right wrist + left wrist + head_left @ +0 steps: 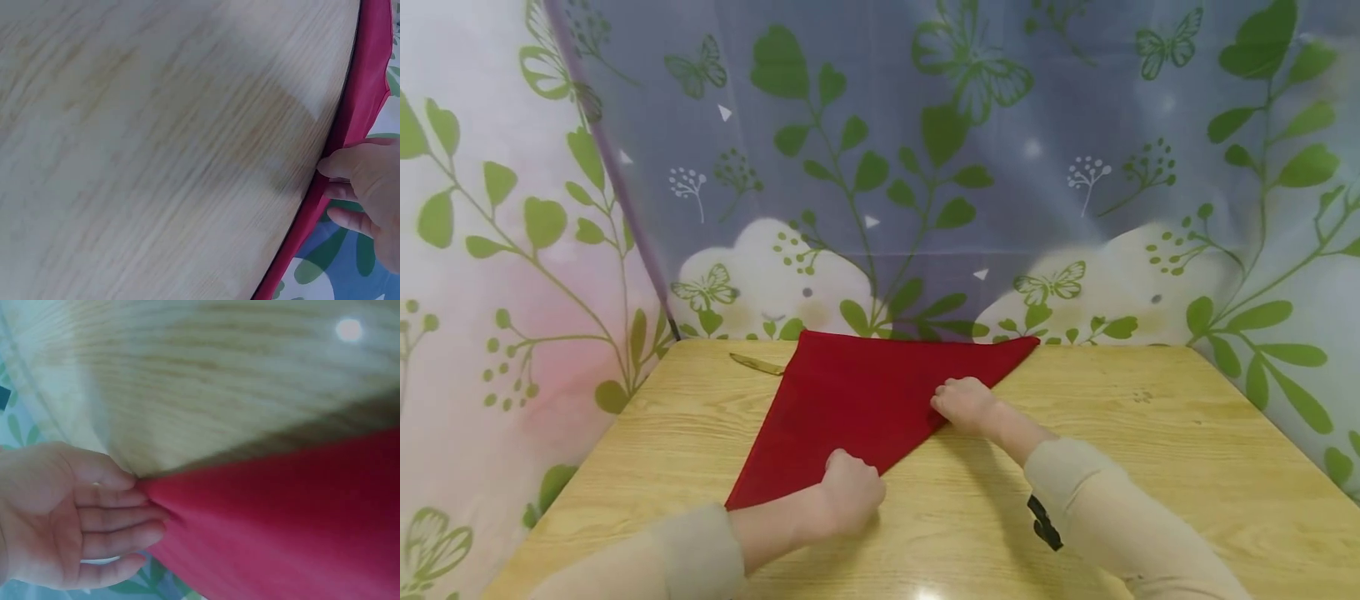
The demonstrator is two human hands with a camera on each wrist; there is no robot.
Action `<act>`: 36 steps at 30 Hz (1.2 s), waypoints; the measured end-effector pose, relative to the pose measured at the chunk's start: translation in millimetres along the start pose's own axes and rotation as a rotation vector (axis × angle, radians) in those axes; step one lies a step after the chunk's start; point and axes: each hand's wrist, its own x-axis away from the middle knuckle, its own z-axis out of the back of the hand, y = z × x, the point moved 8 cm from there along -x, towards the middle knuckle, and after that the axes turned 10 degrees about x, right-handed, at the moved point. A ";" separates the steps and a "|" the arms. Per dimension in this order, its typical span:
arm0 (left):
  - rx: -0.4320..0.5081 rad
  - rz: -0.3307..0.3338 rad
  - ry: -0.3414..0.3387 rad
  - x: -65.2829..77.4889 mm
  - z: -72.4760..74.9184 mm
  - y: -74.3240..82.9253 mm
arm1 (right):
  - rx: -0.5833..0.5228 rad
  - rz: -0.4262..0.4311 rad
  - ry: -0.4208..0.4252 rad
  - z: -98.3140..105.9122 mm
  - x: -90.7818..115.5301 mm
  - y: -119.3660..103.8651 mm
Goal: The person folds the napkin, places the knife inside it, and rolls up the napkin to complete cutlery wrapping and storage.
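Note:
A red cloth napkin (850,400), folded into a rough triangle, lies on the wooden table. With thumb and fingers my left hand (852,492) pinches the near end of its slanting edge; in the left wrist view the cloth (300,531) puckers at the fingertips. Farther up that same edge my right hand (966,405) grips the fabric. The right wrist view has the thumb and fingers of the right hand (372,181) pinching the long red edge (359,94). The palm of the left hand (50,519) faces its wrist camera.
A gold-coloured knife (756,363) lies at the back left, its right end meeting or hidden by the cloth. The wooden table (1120,400) ends at a patterned curtain (880,167) behind and at both sides. A black strap (1045,523) sits under the right sleeve.

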 end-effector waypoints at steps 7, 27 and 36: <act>-0.030 0.013 -0.015 2.1 -5.8 -3.4 | -0.032 0.004 -0.006 -3.8 3.0 3.6; 0.211 0.140 0.155 35.2 -10.8 -22.3 | -0.254 -0.091 -0.009 -28.1 19.6 41.4; 0.224 0.159 0.121 36.8 -12.8 -34.1 | -0.310 -0.028 0.078 -25.8 32.6 43.1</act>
